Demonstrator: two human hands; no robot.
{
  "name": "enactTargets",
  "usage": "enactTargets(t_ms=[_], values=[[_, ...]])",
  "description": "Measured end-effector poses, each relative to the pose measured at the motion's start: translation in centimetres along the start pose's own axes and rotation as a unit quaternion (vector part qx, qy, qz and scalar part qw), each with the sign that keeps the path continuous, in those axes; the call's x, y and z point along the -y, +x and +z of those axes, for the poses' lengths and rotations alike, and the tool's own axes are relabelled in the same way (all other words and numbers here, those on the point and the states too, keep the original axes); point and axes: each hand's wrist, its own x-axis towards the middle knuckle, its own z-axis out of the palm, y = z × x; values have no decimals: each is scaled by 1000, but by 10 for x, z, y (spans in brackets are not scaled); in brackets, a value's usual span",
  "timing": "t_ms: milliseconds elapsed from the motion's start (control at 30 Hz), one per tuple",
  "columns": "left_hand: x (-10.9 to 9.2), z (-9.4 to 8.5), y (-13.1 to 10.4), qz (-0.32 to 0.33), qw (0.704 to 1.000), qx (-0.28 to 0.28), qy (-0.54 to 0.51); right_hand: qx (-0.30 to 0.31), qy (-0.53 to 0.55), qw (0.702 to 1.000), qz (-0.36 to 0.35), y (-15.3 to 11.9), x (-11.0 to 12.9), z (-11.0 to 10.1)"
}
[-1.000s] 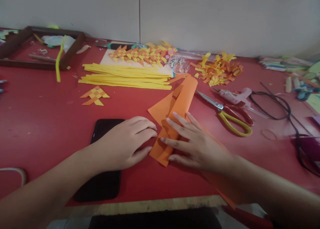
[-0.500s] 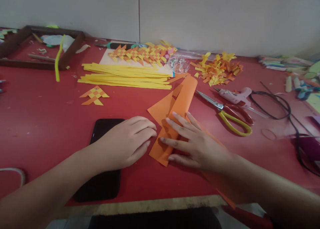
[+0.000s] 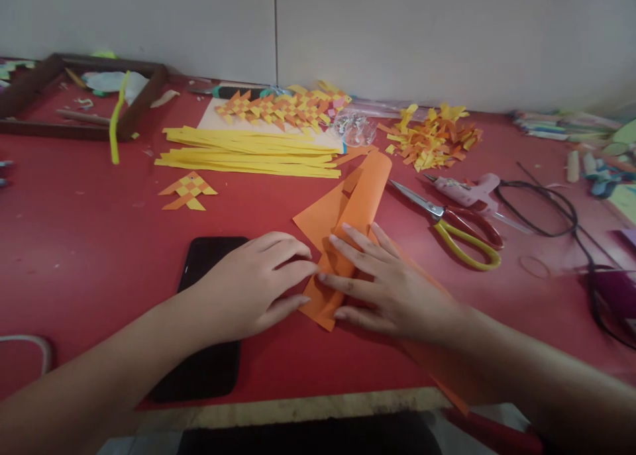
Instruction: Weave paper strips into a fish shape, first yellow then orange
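Observation:
Orange paper (image 3: 365,197), folded over in a curved flap, lies on the red table in front of me. My right hand (image 3: 380,283) rests on the flap with its fingers spread. At the paper's lower left edge is my left hand (image 3: 271,276), its fingers bent and its thumb apart from them, with nothing held. A black phone (image 3: 213,369) lies partly under my left forearm. Scissors (image 3: 452,226) with red and yellow handles are right of the paper.
Yellow strips (image 3: 248,157), a woven paper fish (image 3: 189,190), a row of woven fish (image 3: 283,110) and paper scraps (image 3: 432,137) lie farther back. A pink glue gun (image 3: 470,190) is at the right, a brown frame (image 3: 144,101) at the back left.
My left hand has moved slightly right, onto the lower left edge of the orange paper, and its thumb has opened away from the fingers. My right hand has not visibly moved.

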Motion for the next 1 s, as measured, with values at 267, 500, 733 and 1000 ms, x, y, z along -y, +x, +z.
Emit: enactTargets(t_ms=[267,500,733,1000], values=[[0,0,-1,10,999,9,33,5,-8,1000,5,-1,0,0],[-1,0,-1,3,999,16,36,6,-1,1000,9,0,0,-1],[-1,0,1,-2,999,18,30,5,-2,1000,8,0,0,-1],[-1,1,-2,-3,999,16,30,0,-3,1000,4,0,0,-1]])
